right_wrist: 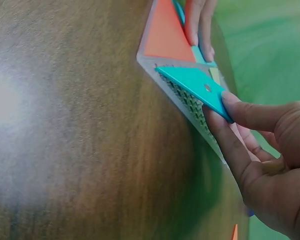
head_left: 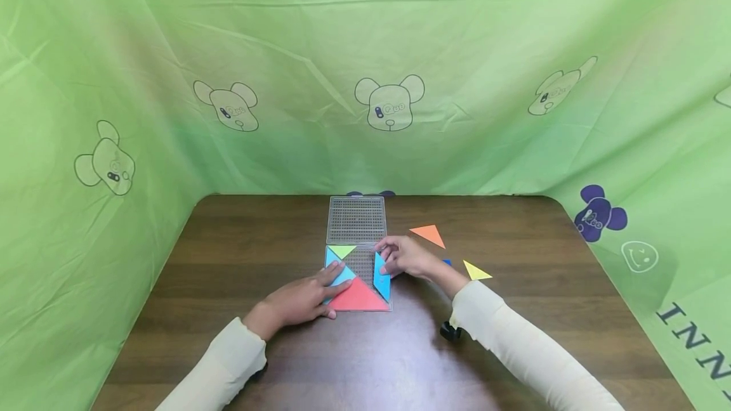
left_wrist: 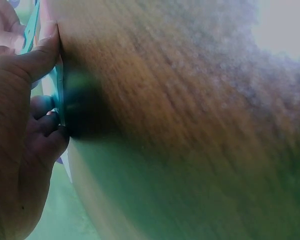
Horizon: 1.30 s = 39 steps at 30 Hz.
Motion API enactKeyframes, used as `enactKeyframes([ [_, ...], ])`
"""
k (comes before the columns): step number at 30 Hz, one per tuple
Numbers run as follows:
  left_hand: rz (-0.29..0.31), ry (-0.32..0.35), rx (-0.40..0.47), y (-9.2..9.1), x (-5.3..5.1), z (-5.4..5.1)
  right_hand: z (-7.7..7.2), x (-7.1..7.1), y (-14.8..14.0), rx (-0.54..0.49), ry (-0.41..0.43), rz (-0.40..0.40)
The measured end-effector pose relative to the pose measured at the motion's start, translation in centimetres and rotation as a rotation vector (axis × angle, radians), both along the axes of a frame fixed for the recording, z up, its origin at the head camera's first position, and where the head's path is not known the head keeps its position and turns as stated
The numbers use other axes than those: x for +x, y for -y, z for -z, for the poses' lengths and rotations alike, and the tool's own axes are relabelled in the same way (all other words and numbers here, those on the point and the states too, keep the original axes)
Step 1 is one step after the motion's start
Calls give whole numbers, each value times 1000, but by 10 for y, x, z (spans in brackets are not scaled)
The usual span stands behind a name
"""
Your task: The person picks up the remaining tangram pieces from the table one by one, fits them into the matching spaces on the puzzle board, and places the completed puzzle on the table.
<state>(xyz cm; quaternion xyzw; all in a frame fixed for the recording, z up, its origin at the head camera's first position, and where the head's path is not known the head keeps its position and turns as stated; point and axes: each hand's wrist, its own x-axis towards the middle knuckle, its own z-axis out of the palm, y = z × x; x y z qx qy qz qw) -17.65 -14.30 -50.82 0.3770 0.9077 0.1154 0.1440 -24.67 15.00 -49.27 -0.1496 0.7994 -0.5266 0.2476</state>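
Note:
A blue parallelogram (head_left: pixel 381 279) is pinched between thumb and fingers of my right hand (head_left: pixel 407 257), at the right edge of the lower grid tray (head_left: pixel 365 265). The right wrist view shows this piece (right_wrist: pixel 192 84) tilted over the grid, one tip low near the tray's rim. My left hand (head_left: pixel 302 297) rests with spread fingers on the large light-blue piece (head_left: pixel 342 273) at the tray's left side. Against the front edge lies a red triangle (head_left: pixel 361 298), and a light-green triangle (head_left: pixel 343 250) sits at the back left corner.
Behind the lower tray lies a second grid panel (head_left: pixel 356 221). On the table to the right are an orange triangle (head_left: pixel 429 234), a yellow triangle (head_left: pixel 476 271) and a dark-blue piece (head_left: pixel 447 262), partly hidden by my right arm. Green cloth (head_left: pixel 377 37) surrounds the table.

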Motion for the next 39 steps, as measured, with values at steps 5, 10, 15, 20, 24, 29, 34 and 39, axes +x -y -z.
enactKeyframes([
  [5, 4, 4, -4, 0, 0, 0, 0, 1, -1, -23, -4, -37],
  [10, -1, 6, -12, -1, -1, 1, 2, -1, 0, -1, -19, -48],
  [15, -11, 25, -15, -1, -1, 1, 3, -1, 1, 17, -5, -65],
  [20, -12, 26, -8, 0, -1, 1, 3, -1, 2, 62, -45, -71],
  [24, -3, 13, -1, 0, -2, 1, 2, -1, 4, 122, -101, -74],
  [29, -1, 6, -1, 0, -2, 1, -4, 0, 9, 213, -162, -85],
  [34, -10, 9, -5, 1, -2, 1, -7, -2, 15, 304, -223, -108],
  [39, -8, 10, -3, 0, -2, 1, -9, -2, 18, 364, -259, -140],
])
